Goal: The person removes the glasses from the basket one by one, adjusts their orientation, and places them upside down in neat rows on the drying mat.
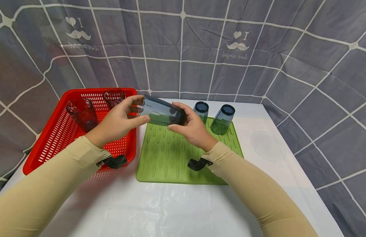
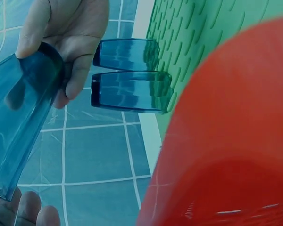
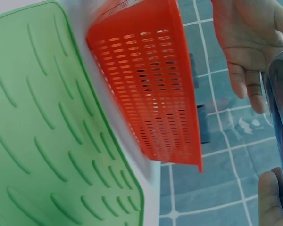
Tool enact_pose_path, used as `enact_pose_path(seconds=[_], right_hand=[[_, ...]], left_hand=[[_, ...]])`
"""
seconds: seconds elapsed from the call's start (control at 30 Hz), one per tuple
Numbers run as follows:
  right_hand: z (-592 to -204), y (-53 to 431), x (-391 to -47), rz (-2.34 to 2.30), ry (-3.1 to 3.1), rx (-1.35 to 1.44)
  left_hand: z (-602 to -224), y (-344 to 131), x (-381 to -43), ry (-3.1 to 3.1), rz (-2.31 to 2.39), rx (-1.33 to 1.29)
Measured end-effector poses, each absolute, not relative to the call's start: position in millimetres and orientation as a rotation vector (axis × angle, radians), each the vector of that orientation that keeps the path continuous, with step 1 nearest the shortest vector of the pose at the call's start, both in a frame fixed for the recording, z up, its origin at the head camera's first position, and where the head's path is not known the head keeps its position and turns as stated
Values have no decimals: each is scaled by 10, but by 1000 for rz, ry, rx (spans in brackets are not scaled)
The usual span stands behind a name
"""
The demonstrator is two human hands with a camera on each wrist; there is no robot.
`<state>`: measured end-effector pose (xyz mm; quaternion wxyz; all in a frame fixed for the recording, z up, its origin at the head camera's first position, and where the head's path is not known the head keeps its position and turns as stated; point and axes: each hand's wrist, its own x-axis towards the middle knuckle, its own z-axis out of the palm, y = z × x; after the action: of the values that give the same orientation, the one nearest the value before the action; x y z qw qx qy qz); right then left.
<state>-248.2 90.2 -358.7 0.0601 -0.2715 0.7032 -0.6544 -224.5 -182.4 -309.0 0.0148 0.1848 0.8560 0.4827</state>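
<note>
A blue-grey drinking glass [image 1: 159, 111] is held in the air over the green mat [image 1: 168, 158], lying almost on its side. My left hand [image 1: 117, 119] grips its open end, thumb in front and fingers behind. Around the thick dark base curls my right hand [image 1: 196, 129]. The left wrist view shows the same glass [image 2: 19, 117] between the right hand [image 2: 75, 37] above and left fingertips [image 2: 30, 207] below. Two similar glasses, one nearer [image 1: 222, 120] and one partly covered by the right hand [image 1: 202, 110], stand upside down at the mat's back right.
At the left is a red perforated basket [image 1: 131, 141]. Inside it are two purplish glasses, one at the left [image 1: 83, 115] and another at the back [image 1: 113, 98]. A white table [image 1: 159, 210] carries everything. Grey tile-patterned sheeting [image 1: 165, 75] hangs behind and on both sides.
</note>
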Motion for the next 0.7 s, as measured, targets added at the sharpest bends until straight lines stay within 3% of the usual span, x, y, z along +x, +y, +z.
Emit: enact_pose_path(seconds=[0.7], right_hand=[[-3453,939,-2481,-2113,1977,-795]], left_hand=[[-3056,-1831,-2270,2653,1432,573]])
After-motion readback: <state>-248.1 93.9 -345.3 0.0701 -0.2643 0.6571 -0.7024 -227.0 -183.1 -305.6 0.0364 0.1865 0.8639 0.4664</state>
